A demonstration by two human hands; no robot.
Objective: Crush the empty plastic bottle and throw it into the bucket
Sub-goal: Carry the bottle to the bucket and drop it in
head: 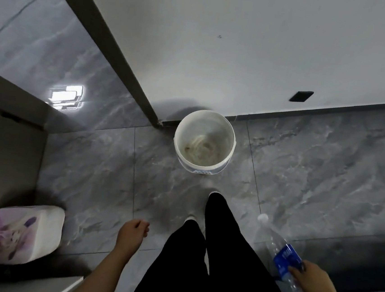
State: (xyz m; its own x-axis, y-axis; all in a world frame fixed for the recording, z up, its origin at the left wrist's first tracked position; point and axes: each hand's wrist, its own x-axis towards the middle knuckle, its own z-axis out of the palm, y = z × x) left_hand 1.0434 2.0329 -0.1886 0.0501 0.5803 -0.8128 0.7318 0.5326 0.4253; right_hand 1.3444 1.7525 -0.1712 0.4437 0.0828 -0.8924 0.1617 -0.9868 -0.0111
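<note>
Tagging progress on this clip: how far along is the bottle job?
Done: the right hand has the plastic bottle, gripped at its blue label, and the person stands facing the bucket. In hand: only holding; the bottle looks uncrushed, cap on. The left hand hangs loosely curled, holding nothing. Left: crush the bottle, then throw it into the bucket ahead by the wall.

Bare forearms [107,262], black trousers [218,254] and pale shoes [215,192] (only the toes visible)

Bare floor [103,184] rings the open bucket [231,135]; wall [243,44] close behind.
</note>
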